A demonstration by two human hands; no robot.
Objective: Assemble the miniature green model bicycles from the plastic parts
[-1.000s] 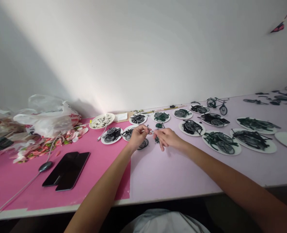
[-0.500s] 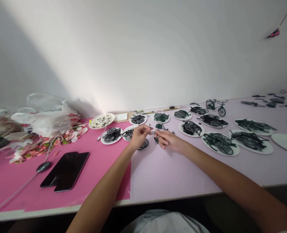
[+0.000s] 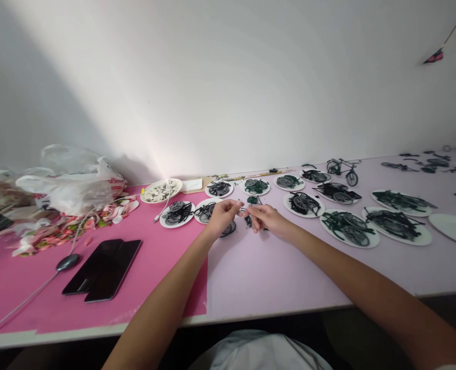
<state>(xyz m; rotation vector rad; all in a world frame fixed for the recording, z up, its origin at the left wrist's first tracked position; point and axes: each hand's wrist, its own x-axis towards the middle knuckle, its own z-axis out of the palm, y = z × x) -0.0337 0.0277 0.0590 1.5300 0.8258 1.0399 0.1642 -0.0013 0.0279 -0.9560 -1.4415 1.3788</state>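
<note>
Left hand (image 3: 222,218), right hand (image 3: 265,217) pinching small thin part (image 3: 244,210).
Room at six o'clock to tabletop (image 3: 278,277) edge; part mostly finger-hidden; plate (image 3: 454,229) at three o'clock cut off.

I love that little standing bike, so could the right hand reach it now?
Probably yes: the right hand looks close enough, and nothing tall stands between it and the little bike, only low plates. But it seems busy pinching a thin part with the left hand.

A craft workshop is suggested by plates (image 3: 425,237) of miniature bicycle parts (image 3: 395,225) laid across a table (image 3: 274,272) near an assembled model bicycle (image 3: 342,170).
</note>
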